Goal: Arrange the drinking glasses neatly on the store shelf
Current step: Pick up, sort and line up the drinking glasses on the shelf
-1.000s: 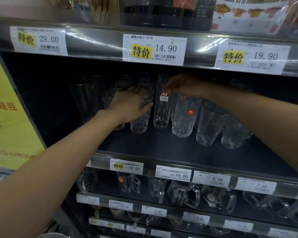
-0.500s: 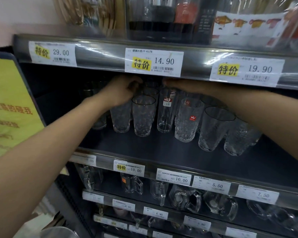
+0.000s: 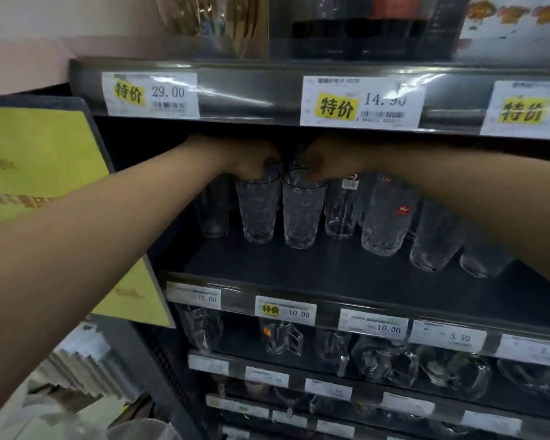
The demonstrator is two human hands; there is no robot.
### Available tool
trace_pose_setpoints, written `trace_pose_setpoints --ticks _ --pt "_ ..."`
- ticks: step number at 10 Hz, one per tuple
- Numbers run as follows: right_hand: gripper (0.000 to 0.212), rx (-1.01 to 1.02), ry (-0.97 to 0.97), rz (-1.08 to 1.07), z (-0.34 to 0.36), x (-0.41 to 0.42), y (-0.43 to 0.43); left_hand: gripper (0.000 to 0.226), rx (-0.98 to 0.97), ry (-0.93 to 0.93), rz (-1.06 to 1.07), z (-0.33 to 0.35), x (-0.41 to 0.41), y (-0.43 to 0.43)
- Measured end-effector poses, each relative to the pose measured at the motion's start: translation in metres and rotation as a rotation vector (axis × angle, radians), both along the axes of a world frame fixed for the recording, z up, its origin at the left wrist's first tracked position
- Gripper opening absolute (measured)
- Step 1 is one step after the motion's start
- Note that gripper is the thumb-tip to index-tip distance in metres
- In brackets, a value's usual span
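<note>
Several clear drinking glasses stand on a dark store shelf (image 3: 315, 268). My left hand (image 3: 248, 158) grips the rim of a textured glass (image 3: 258, 208) at the left of the row. Beside it, my right hand (image 3: 327, 161) pinches the rim of a second textured glass (image 3: 302, 214). Both glasses stand upright, close together. To their right come a tall smooth glass (image 3: 342, 211), a glass with a red sticker (image 3: 386, 223) and two more tumblers (image 3: 435, 239). Another glass (image 3: 211, 211) stands in shadow at the far left. The fingertips of both hands are partly hidden under the upper shelf.
The upper shelf edge (image 3: 251, 93) with price tags hangs just above my hands. A yellow sign (image 3: 35, 154) sticks out at the left. Lower shelves hold glass mugs (image 3: 280, 338). The front strip of the glass shelf is bare.
The view has swung right and closer. My left hand moved onto the rim of the left textured glass, and my right hand came left onto the rim of the neighbouring one.
</note>
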State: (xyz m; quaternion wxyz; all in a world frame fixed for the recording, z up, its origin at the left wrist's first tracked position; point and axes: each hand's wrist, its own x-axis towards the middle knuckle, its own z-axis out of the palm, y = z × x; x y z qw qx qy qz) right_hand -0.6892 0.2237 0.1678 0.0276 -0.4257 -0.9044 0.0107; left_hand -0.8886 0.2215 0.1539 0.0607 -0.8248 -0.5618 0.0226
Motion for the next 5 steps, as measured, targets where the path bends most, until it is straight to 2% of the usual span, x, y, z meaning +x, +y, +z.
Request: trace_pose_setpoints --ticks 1,2,3,4,5 --pt "0.016 0.025 -0.072 -0.014 -0.007 -0.007 0.008 0.027 0.025 0.089 -0.073 -0.004 -0.003 0.013" --pt "0.024 0.023 -0.143 -0.081 -0.011 -0.011 0.012 0.032 0.045 0.153 -0.072 -0.008 -0.005 0.028" --pt "0.031 0.018 -0.150 -0.104 -0.015 -0.014 0.017 0.027 0.019 0.144 -0.074 -0.010 -0.003 0.036" --pt "0.027 0.012 -0.146 -0.128 -0.019 -0.018 0.020 0.020 -0.055 0.138 -0.065 -0.012 -0.001 0.041" --pt "0.027 0.033 -0.033 -0.156 -0.022 -0.017 0.018 0.021 -0.028 0.087 -0.076 -0.018 -0.002 0.054"
